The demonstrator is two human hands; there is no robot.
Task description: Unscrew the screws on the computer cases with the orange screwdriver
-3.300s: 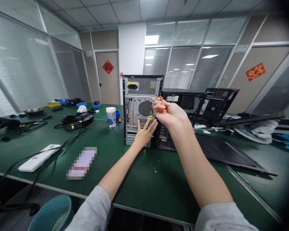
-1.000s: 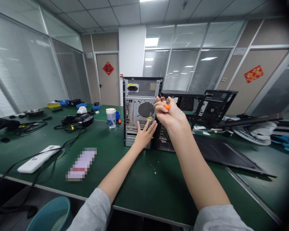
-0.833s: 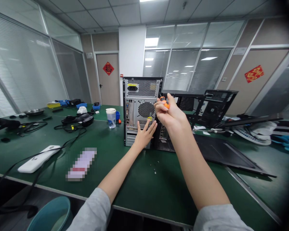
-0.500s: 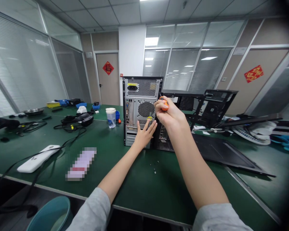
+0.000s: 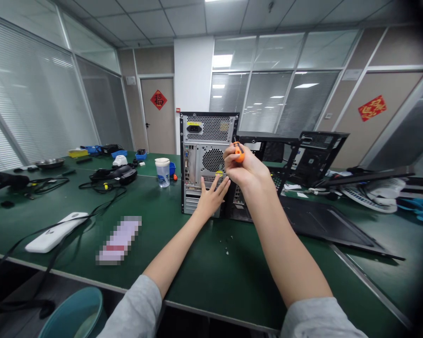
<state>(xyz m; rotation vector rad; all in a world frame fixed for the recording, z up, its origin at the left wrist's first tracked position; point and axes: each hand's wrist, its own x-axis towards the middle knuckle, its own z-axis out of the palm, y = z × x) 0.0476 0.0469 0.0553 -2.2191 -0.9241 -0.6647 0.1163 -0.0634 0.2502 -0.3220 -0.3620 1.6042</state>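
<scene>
A computer tower stands upright on the green table, its grey rear panel facing me. My left hand lies flat against the lower rear panel, fingers spread. My right hand is closed round an orange-handled screwdriver, held up at the right edge of the rear panel. The screwdriver's tip is hidden behind my fingers. A few small screws lie on the table in front of the tower.
A detached black side panel lies flat to the right, with open black cases behind it. A plastic cup, black cables, a white device and a teal chair are on the left.
My right hand has shifted slightly left and its fingers have turned round the screwdriver handle. My left hand has stayed flat on the panel.
</scene>
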